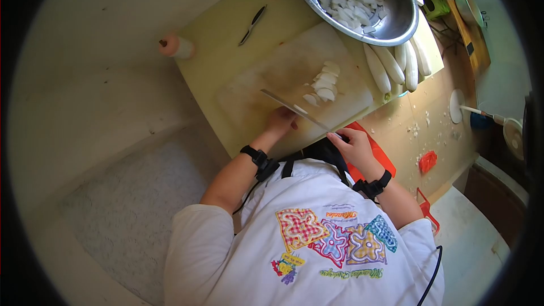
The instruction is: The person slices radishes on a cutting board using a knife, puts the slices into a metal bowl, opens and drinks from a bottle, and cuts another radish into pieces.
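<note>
My right hand is wrapped round the handle of a kitchen knife, whose long blade points up and left over the cutting board. On the near side of the blade, my left hand has its fingers curled in; whatever is under them is hidden. A thin white slice lies against the blade's far side. Farther up the board, several overlapping white slices form a short row. Past the board stands a metal bowl with many white pieces in it.
Several whole white radishes lie beside the bowl at the table's right edge. A peeler and a pink-capped bottle are on the table at the left. Scraps and a red bag lie on the floor.
</note>
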`<action>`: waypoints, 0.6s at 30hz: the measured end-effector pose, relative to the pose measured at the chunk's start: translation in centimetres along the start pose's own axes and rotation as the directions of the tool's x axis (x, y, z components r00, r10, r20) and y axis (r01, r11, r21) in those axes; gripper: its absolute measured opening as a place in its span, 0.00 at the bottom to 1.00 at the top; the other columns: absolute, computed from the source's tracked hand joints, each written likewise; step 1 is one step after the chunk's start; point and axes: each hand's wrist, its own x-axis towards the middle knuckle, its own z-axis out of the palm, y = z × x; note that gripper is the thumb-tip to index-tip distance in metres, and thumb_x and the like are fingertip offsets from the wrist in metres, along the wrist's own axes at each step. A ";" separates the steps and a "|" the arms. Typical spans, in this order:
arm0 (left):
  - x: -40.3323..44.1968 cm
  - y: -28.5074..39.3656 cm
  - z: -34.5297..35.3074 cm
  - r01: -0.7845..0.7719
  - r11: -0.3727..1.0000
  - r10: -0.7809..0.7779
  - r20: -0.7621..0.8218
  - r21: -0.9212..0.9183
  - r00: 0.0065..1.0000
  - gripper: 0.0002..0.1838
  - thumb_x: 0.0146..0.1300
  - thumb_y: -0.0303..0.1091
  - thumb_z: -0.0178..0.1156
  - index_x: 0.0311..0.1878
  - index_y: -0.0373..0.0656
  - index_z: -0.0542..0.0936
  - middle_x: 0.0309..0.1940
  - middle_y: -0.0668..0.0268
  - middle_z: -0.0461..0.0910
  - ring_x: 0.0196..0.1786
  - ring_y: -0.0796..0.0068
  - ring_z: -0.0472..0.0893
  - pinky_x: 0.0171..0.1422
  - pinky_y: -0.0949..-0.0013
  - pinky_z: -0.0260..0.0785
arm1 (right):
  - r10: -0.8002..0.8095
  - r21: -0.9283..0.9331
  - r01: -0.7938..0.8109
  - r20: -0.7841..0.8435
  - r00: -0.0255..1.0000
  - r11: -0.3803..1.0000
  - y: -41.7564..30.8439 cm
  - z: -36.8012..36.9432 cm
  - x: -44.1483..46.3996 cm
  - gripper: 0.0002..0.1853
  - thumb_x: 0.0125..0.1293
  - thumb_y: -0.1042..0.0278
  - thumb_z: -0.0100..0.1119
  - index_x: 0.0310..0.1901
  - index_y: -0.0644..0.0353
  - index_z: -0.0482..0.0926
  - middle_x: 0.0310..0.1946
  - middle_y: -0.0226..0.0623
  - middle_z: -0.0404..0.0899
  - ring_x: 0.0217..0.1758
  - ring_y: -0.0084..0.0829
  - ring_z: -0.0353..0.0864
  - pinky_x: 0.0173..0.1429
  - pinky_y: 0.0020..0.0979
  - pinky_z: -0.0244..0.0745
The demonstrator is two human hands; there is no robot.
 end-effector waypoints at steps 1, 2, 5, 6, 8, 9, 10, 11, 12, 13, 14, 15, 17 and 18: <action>0.1 -0.1 0.0 0.001 1.000 -0.001 0.002 0.001 1.000 0.17 0.72 0.43 0.55 0.45 0.37 0.83 0.32 0.62 0.84 0.26 0.74 0.84 0.19 0.70 0.69 | -0.020 0.016 0.020 -0.006 1.000 1.000 0.2 0.1 0.1 0.19 0.66 0.52 0.67 0.43 0.64 0.87 0.30 0.45 0.86 0.29 0.33 0.84 0.37 0.31 0.75; 0.3 -0.4 0.0 0.032 0.999 -0.031 0.016 -0.038 0.999 0.17 0.72 0.43 0.55 0.47 0.37 0.82 0.33 0.62 0.84 0.27 0.74 0.84 0.19 0.70 0.71 | -0.040 0.033 0.040 -0.011 0.999 0.999 0.4 0.2 0.2 0.19 0.66 0.53 0.67 0.42 0.65 0.87 0.30 0.44 0.87 0.29 0.33 0.84 0.37 0.31 0.75; 0.7 -1.0 0.1 0.074 0.991 -0.068 0.052 -0.115 0.996 0.17 0.73 0.42 0.55 0.51 0.36 0.80 0.36 0.61 0.84 0.29 0.73 0.85 0.19 0.70 0.73 | -0.083 0.055 0.086 -0.048 0.995 0.995 0.3 0.3 0.1 0.19 0.66 0.53 0.67 0.42 0.65 0.87 0.29 0.44 0.86 0.29 0.32 0.83 0.36 0.30 0.75; 0.7 -1.1 0.1 0.082 0.984 -0.072 0.066 -0.156 0.995 0.17 0.73 0.41 0.56 0.52 0.35 0.80 0.36 0.61 0.84 0.29 0.73 0.85 0.19 0.70 0.73 | -0.079 0.058 0.082 -0.049 0.996 0.995 0.4 0.4 0.1 0.19 0.66 0.53 0.67 0.42 0.65 0.87 0.29 0.44 0.86 0.29 0.32 0.83 0.36 0.30 0.75; 0.7 -1.2 0.2 0.086 0.980 -0.077 0.058 -0.178 0.995 0.16 0.73 0.39 0.56 0.52 0.35 0.80 0.37 0.60 0.84 0.29 0.72 0.85 0.19 0.69 0.74 | -0.081 0.080 0.083 -0.020 0.996 0.993 0.7 0.6 0.1 0.16 0.68 0.62 0.66 0.46 0.68 0.85 0.30 0.39 0.86 0.31 0.21 0.78 0.36 0.27 0.73; 0.7 -1.1 0.3 0.087 0.976 -0.079 0.044 -0.202 0.996 0.16 0.73 0.38 0.56 0.51 0.34 0.80 0.38 0.59 0.84 0.29 0.71 0.85 0.19 0.69 0.74 | -0.077 0.082 0.079 -0.021 0.997 0.994 0.8 0.7 0.1 0.16 0.68 0.62 0.66 0.46 0.68 0.85 0.30 0.39 0.86 0.31 0.21 0.78 0.36 0.27 0.73; 0.7 -1.0 0.2 0.089 0.976 -0.081 0.048 -0.200 0.996 0.16 0.73 0.38 0.56 0.51 0.34 0.80 0.38 0.59 0.84 0.29 0.71 0.85 0.19 0.69 0.74 | -0.099 0.088 0.102 -0.044 0.994 0.991 0.9 0.9 0.1 0.17 0.66 0.58 0.67 0.44 0.67 0.86 0.29 0.42 0.86 0.29 0.26 0.80 0.35 0.28 0.74; 0.7 -0.9 0.1 0.105 0.973 -0.096 0.056 -0.205 0.994 0.15 0.72 0.37 0.56 0.51 0.33 0.80 0.38 0.59 0.84 0.29 0.70 0.85 0.19 0.69 0.75 | -0.120 0.094 0.126 -0.067 0.991 0.988 0.9 1.0 0.1 0.19 0.65 0.54 0.68 0.42 0.66 0.87 0.28 0.46 0.85 0.27 0.32 0.82 0.34 0.30 0.74; 0.7 -0.9 0.0 0.121 0.970 -0.110 0.064 -0.209 0.992 0.15 0.72 0.36 0.57 0.51 0.32 0.79 0.39 0.58 0.84 0.29 0.70 0.85 0.19 0.69 0.75 | -0.115 0.094 0.122 -0.069 0.991 0.988 1.0 1.0 0.2 0.19 0.65 0.54 0.68 0.42 0.66 0.87 0.28 0.46 0.85 0.27 0.32 0.82 0.34 0.30 0.74; 0.8 -1.1 -0.1 0.123 0.970 -0.111 0.068 -0.208 0.991 0.15 0.72 0.36 0.57 0.51 0.32 0.79 0.39 0.58 0.84 0.29 0.70 0.85 0.19 0.69 0.75 | -0.122 0.090 0.127 -0.062 0.991 0.988 1.0 1.0 0.2 0.19 0.65 0.54 0.68 0.43 0.66 0.87 0.28 0.46 0.85 0.26 0.31 0.81 0.34 0.30 0.74; 0.9 -1.3 -0.1 0.111 0.968 -0.096 0.078 -0.224 0.992 0.15 0.72 0.35 0.57 0.51 0.32 0.79 0.39 0.57 0.84 0.29 0.69 0.86 0.19 0.69 0.76 | -0.128 0.085 0.132 -0.054 0.990 0.988 1.0 0.9 0.2 0.19 0.65 0.54 0.68 0.43 0.65 0.87 0.27 0.46 0.85 0.26 0.31 0.81 0.34 0.30 0.74; 1.0 -1.4 -0.2 0.100 0.966 -0.081 0.087 -0.240 0.993 0.14 0.72 0.35 0.56 0.50 0.31 0.79 0.40 0.56 0.84 0.30 0.69 0.86 0.19 0.68 0.76 | -0.124 0.086 0.128 -0.055 0.991 0.988 0.9 0.8 0.3 0.19 0.65 0.54 0.68 0.43 0.65 0.87 0.27 0.46 0.85 0.26 0.31 0.81 0.34 0.30 0.74; 1.1 -1.4 -0.3 0.109 0.964 -0.088 0.099 -0.241 0.991 0.15 0.72 0.35 0.56 0.51 0.31 0.79 0.40 0.56 0.84 0.30 0.68 0.86 0.20 0.68 0.76 | -0.131 0.051 0.132 -0.039 0.991 0.990 0.6 0.5 0.4 0.20 0.65 0.53 0.68 0.44 0.65 0.86 0.26 0.46 0.84 0.25 0.29 0.80 0.33 0.30 0.74; 1.0 -1.3 -0.3 0.117 0.963 -0.093 0.107 -0.243 0.990 0.15 0.72 0.34 0.56 0.52 0.31 0.78 0.39 0.56 0.83 0.30 0.68 0.86 0.20 0.68 0.76 | -0.125 0.052 0.127 -0.039 0.991 0.991 0.7 0.5 0.5 0.20 0.65 0.53 0.68 0.44 0.65 0.86 0.26 0.46 0.84 0.25 0.29 0.80 0.33 0.30 0.74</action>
